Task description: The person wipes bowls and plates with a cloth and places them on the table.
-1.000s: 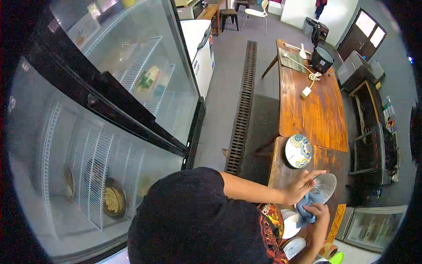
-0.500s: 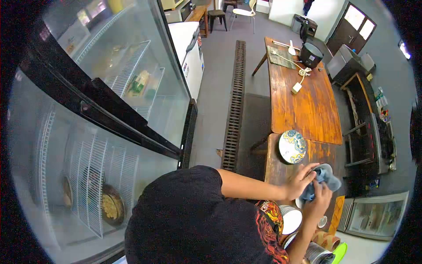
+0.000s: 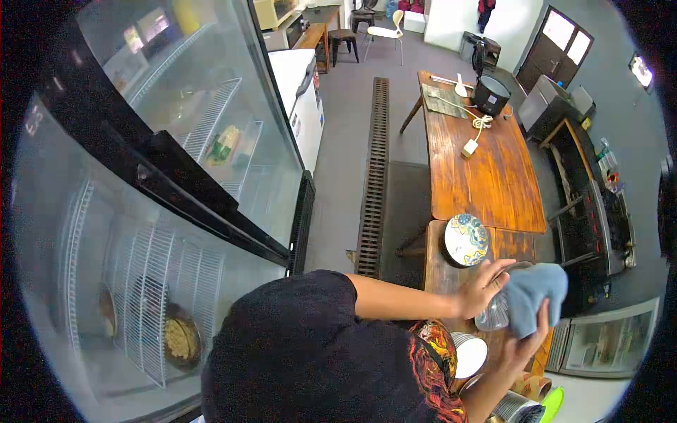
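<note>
My right hand (image 3: 530,340) grips a blue-grey cloth (image 3: 537,292), which is bunched over its fingers. Beside it, my left hand (image 3: 485,290) has its fingers up against a clear glass bowl (image 3: 492,316); the cloth covers part of the bowl, so its full shape is hidden. Both hands are over the near wooden table (image 3: 438,271). Just beyond them on this table sits a white plate (image 3: 466,240) with a blue and yellow pattern. Close to my body is a stack of white plates (image 3: 470,356).
Metal dishes (image 3: 513,407), brown patterned bowls (image 3: 530,385) and a green plate (image 3: 554,404) crowd the bottom right. The farther table (image 3: 486,176) holds a black cooker (image 3: 491,95) and a white power strip (image 3: 470,147). A glass-door fridge (image 3: 211,218) stands at left.
The cloth has moved right and opened out, with my right hand shifting right under it. More of the clear bowl shows by my left hand. The view has tilted slightly.
</note>
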`<move>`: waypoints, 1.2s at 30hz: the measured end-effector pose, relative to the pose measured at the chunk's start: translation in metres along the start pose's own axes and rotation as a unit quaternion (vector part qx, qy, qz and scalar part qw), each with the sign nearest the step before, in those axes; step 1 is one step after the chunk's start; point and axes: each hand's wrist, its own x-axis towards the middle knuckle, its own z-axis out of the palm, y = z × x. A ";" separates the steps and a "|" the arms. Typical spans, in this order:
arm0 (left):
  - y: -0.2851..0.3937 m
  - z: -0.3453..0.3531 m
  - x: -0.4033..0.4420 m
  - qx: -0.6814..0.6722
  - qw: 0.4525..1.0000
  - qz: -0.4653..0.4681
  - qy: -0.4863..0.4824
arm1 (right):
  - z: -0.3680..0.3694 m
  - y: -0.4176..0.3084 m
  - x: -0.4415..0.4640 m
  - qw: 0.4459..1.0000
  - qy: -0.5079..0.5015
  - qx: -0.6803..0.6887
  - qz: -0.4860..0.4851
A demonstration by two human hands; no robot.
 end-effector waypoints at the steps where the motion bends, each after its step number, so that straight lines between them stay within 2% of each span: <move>1: 0.001 -0.001 -0.001 -0.001 1.000 -0.007 -0.006 | 0.001 -0.005 0.000 0.999 0.012 0.032 -0.008; 3: 0.001 -0.002 -0.003 0.007 1.000 -0.012 -0.010 | -0.029 -0.003 0.019 0.982 0.041 -0.075 -0.167; 4: 0.001 -0.002 -0.003 0.014 1.000 -0.017 -0.016 | -0.027 0.002 0.020 0.982 0.040 -0.074 -0.167; 5: 0.000 -0.002 -0.003 0.021 0.999 -0.022 -0.022 | -0.021 0.008 0.019 0.934 0.090 -0.264 -0.222; 6: -0.001 -0.002 -0.004 0.027 0.999 -0.027 -0.028 | -0.019 0.014 0.020 0.845 0.137 -0.443 -0.267; 8: -0.009 0.001 -0.003 0.021 1.000 0.007 0.001 | -0.039 0.037 0.037 0.767 -0.021 -0.558 -0.316; 9: -0.016 0.003 -0.002 0.014 0.999 0.042 0.029 | -0.035 0.045 0.031 0.767 -0.021 -0.558 -0.316; 11: -0.022 0.004 0.000 0.001 0.990 0.113 0.083 | -0.017 0.063 0.013 0.777 -0.112 -0.533 -0.315; 12: -0.021 0.001 0.000 0.002 0.990 0.114 0.082 | -0.013 0.053 0.007 0.766 -0.138 -0.583 -0.233; 13: -0.020 -0.004 0.000 -0.009 0.994 0.085 0.070 | -0.009 0.041 0.001 0.748 -0.162 -0.626 -0.148; 14: -0.019 -0.009 0.000 -0.020 0.997 0.056 0.058 | -0.009 0.037 0.001 0.750 -0.159 -0.625 -0.148; 16: -0.016 -0.014 -0.002 -0.045 0.998 -0.005 0.033 | -0.017 0.026 0.005 0.716 -0.294 -0.597 -0.212; 18: -0.018 -0.012 -0.001 -0.031 0.999 0.017 0.032 | -0.021 0.002 0.001 0.613 -0.287 -0.712 -0.187; 19: -0.018 -0.011 0.000 -0.016 0.998 0.038 0.036 | -0.025 -0.008 0.000 0.613 -0.284 -0.713 -0.187; 21: -0.019 -0.010 0.001 0.015 0.996 0.080 0.046 | -0.035 -0.025 0.004 0.541 -0.226 -0.764 -0.270; 23: -0.014 -0.012 -0.001 0.011 0.998 0.057 0.034 | -0.050 -0.040 0.017 0.504 -0.138 -0.805 -0.282; 24: -0.009 -0.014 -0.001 0.008 0.999 0.035 0.022 | -0.050 -0.043 0.017 0.503 -0.131 -0.807 -0.280; 26: -0.001 -0.016 -0.002 -0.002 1.000 -0.009 -0.007 | -0.045 -0.050 0.021 0.480 -0.030 -0.762 -0.434; 28: -0.009 -0.012 -0.003 -0.020 1.000 -0.007 -0.019 | -0.023 -0.044 0.012 0.490 -0.045 -0.734 -0.468; 29: -0.018 -0.010 -0.002 -0.032 0.999 -0.002 -0.021 | -0.024 -0.037 0.015 0.486 -0.032 -0.741 -0.463; 31: -0.021 -0.007 -0.001 -0.058 0.998 0.008 -0.025 | -0.030 -0.014 0.024 0.447 -0.078 -0.773 -0.443; 33: -0.013 -0.007 -0.003 -0.089 0.996 -0.021 -0.009 | -0.025 0.010 0.018 0.512 -0.093 -0.756 -0.398; 34: -0.018 -0.006 -0.003 -0.096 0.995 -0.024 -0.022 | -0.017 0.016 0.010 0.507 -0.112 -0.777 -0.356; 36: -0.032 -0.005 -0.003 -0.046 0.998 -0.005 0.035 | -0.028 0.037 0.005 0.570 -0.147 -0.750 -0.300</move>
